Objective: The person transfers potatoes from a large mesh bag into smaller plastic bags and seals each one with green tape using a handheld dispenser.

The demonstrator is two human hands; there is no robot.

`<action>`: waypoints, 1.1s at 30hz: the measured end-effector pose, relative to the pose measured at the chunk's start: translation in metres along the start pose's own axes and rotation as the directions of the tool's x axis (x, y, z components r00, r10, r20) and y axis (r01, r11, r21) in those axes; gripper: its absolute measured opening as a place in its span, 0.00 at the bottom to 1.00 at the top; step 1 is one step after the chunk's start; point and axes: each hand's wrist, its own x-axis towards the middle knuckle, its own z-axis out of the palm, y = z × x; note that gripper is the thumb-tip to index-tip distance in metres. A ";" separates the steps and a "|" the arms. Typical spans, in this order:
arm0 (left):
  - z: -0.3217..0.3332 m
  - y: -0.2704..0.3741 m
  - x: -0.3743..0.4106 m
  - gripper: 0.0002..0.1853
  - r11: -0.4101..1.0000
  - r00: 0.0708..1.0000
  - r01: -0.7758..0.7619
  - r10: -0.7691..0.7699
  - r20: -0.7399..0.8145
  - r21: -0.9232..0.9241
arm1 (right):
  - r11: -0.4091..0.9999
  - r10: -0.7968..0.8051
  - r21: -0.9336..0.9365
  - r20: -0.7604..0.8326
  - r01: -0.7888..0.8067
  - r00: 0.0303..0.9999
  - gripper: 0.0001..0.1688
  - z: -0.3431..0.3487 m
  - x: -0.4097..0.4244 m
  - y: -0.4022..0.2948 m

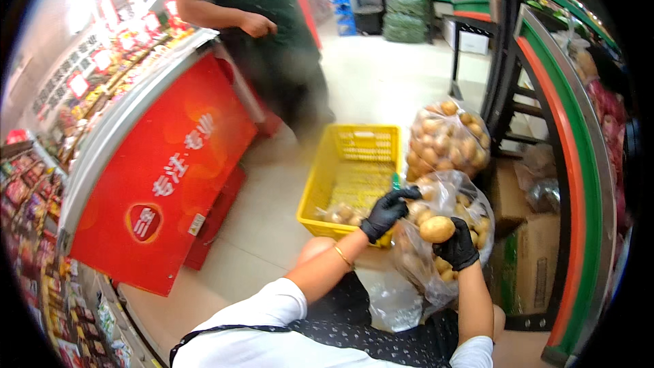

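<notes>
My right hand (457,248), in a black glove, grips a large pale potato (437,229) above an opened clear plastic bag (467,189) of potatoes. My left hand (386,214), also gloved in black, is over the near right part of a yellow plastic crate (312,199), its fingers reaching toward the bag. A small green object (396,182) shows just beyond the left fingers; whether they hold it is unclear. Inside the crate, a clear bag with a few potatoes (343,213) lies at the near end. Crumpled clear plastic (396,301) spreads by my lap.
Another full bag of potatoes (448,138) stands behind the opened one. To the right are a green-and-orange-edged display rack (567,128) and cardboard boxes (534,266). A red freezer cabinet (168,179) stands left, with a person in a dark apron (276,36) beside it.
</notes>
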 end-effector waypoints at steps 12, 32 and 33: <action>-0.003 0.008 -0.011 0.18 0.978 0.932 0.204 -0.204 -0.301 -0.030 | 0.890 0.391 -0.211 -0.106 -0.405 0.914 0.23 0.021 0.047 0.054; 0.046 0.148 0.023 0.18 0.974 0.973 0.228 -0.228 0.044 -0.008 | 0.982 0.036 0.169 -0.616 0.088 0.787 0.14 -0.099 -0.005 -0.050; 0.053 0.141 0.020 0.18 0.968 0.966 0.249 -0.247 0.071 -0.017 | 0.931 0.194 0.358 -0.655 0.073 0.730 0.14 -0.098 -0.009 -0.052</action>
